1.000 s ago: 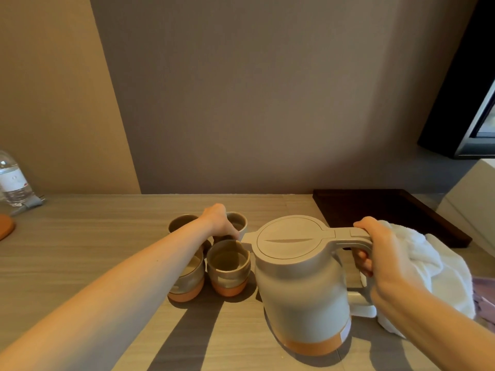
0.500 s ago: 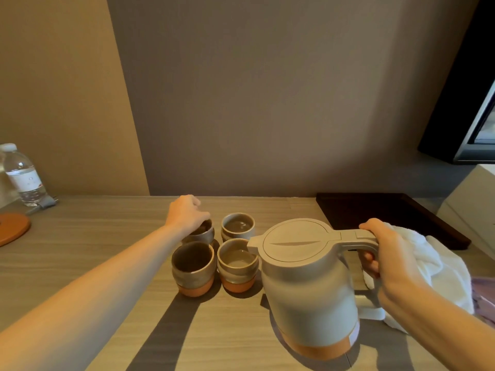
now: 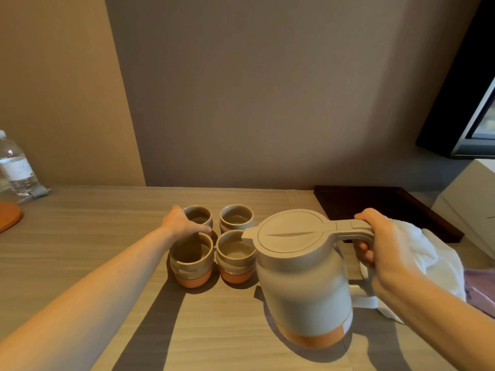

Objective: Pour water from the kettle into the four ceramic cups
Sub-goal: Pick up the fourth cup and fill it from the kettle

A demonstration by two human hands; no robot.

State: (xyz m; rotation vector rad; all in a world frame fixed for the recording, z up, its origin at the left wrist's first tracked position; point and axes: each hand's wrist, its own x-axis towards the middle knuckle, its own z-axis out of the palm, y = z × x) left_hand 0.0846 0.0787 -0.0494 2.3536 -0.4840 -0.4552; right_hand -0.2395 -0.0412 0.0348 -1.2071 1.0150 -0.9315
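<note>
the right hand [image 3: 385,253] wraps its fingers around the handle of the kettle [image 3: 305,277], right of centre, spout toward the four ceramic cups [image 3: 235,254] grouped at mid frame, probably so a short tilt reaches each. the left hand [image 3: 182,223] curls its fingers on the back left cup [image 3: 200,213], i think to steady it.

Dim, warm indoor light from the left, broad soft-edged shadows slanting across the desk [image 3: 80,250], wide-angle curvature toward frame edges, centre sharply focused

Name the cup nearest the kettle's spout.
The near-right cup, just beside the spout of the kettle; the other three stand farther back or left.
</note>
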